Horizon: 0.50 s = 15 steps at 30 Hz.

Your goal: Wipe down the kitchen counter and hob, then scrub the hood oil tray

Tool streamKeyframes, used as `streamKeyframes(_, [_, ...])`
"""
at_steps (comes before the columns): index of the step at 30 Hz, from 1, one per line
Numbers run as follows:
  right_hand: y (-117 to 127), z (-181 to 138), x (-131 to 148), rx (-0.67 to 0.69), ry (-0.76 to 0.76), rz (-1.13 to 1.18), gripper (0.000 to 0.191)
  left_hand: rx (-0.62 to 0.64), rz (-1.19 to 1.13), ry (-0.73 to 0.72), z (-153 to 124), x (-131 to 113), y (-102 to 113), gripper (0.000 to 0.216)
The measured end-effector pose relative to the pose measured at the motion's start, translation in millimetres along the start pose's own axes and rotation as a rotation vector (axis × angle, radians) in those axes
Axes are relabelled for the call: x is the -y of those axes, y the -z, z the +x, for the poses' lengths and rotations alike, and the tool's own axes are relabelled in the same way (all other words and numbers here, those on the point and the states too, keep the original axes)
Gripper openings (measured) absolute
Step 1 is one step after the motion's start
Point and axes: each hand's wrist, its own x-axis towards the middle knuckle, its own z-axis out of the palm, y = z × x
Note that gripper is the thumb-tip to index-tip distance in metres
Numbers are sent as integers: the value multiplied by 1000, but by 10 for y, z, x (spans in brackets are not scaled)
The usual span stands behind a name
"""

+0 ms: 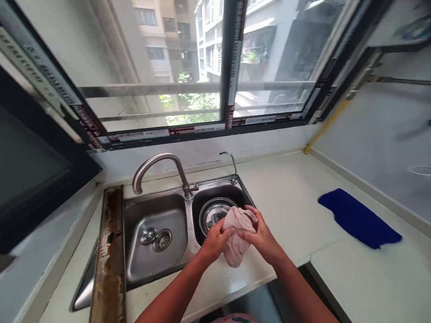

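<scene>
A crumpled pale pink cloth (236,244) is held up between my two hands, over the front edge of the right sink basin. My left hand (216,240) grips its left side, thumb lying across the front. From the right, my right hand (262,233) is closed around the cloth, its thumb pressed close to the other thumb. Part of a dark thing shows at the cloth's upper right, but I cannot make out what it is. Behind the cloth, a round metal strainer (207,215) sits in the right basin, partly hidden.
The left steel basin (138,260) has a drain and a loose strainer cap (148,235). A curved faucet (158,158) and a thin spout (232,163) rise behind. A rusty metal bar (109,260) lies along the left. A blue cloth (358,220) rests on the right counter (286,197).
</scene>
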Motion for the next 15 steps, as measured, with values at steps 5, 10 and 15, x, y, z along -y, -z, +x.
streamKeyframes(5, [454,-410,-24,-343,147,-321,76,-76,345,-292,116,-51,-504,39])
streamKeyframes(10, [1045,-1078,152,-375,134,-628,49,83,158,-193,47,-94,-1362,47])
streamKeyframes(15, [1862,-2004,406,-521,167,-892,31,168,59,14,-111,-60,-2260,55])
